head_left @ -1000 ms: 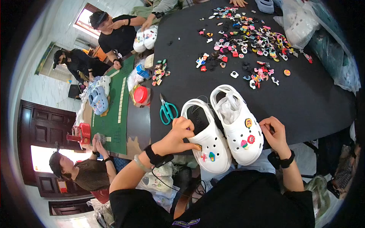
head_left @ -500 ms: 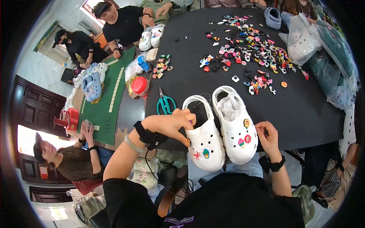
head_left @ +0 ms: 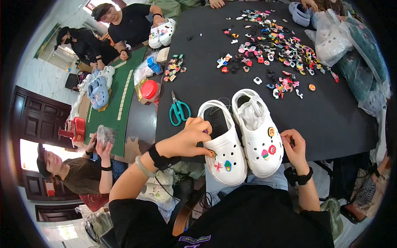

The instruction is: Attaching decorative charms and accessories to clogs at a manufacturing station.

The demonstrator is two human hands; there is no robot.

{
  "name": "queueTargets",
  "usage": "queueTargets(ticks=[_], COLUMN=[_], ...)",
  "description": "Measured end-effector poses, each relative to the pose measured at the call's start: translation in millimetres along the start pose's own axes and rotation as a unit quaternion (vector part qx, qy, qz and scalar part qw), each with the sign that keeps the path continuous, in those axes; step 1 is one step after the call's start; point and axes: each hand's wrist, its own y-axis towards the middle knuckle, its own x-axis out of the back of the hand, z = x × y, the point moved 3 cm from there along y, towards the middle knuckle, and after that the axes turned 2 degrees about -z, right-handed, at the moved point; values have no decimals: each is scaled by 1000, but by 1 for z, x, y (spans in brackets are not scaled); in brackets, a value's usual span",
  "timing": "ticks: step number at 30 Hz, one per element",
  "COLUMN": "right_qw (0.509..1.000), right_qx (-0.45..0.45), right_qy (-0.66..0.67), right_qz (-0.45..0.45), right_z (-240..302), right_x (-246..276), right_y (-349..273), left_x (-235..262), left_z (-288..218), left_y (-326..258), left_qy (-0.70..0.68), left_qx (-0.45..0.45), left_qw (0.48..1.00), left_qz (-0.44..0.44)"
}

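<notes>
Two white clogs stand side by side at the near table edge, toes toward me. My left hand [head_left: 194, 136] grips the left clog [head_left: 233, 151], fingers reaching into its opening and thumb pressed on the upper. By that thumb tip shows a small coloured bit; its shape is too small to make out. Pink and blue-green charms sit lower on this clog's toe. On the right clog [head_left: 258, 124] are several charms, one yellow, one red, one pink and green. Close beside it is my right hand [head_left: 295, 148], fingers curled; whatever they hold is hidden.
Teal-handled scissors [head_left: 178, 111] lie left of the clogs. A red-lidded jar [head_left: 150, 91] and a small charm pile [head_left: 174, 68] are farther left. Many loose charms [head_left: 285, 49] spread across the far right, near bagged shoes [head_left: 332, 41]. Co-workers sit at the left around a green mat [head_left: 118, 111].
My left thumb has slid slightly right on the clog, and both clogs have shifted a little. At the left, a co-worker now holds up a clear tub. A far hand has drawn back.
</notes>
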Motion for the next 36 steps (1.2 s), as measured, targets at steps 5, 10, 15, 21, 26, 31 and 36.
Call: queueTargets(ticks=[5,10,15,21,26,31,36], right_qw=[1000,1000,999,999,999,999,999], right_qx=[6,16,23,11,21,30,29], right_qy=[4,-3,22,21,5,31,14], right_qz=[-4,-19,-34,-22,-26,-19,-23], right_z=[0,-9,-14,-9,-2,-4,4], right_x=[-5,-1,-3,-4,0,-5,-6], right_y=[1,-1,-5,-7,-4,-1,-3], left_x=[-10,-4,1,-8,-12,7,14], left_z=[-1,-3,-3,-14,-16,-3,2], left_y=[-7,-1,5,1,5,4,9], left_qy=[32,16,27,105,92,-28,-92], left_qx=[-2,2,5,-4,-21,17,-21], left_qw=[996,998,999,994,993,998,983], left_qz=[-79,-56,32,-7,-70,58,158])
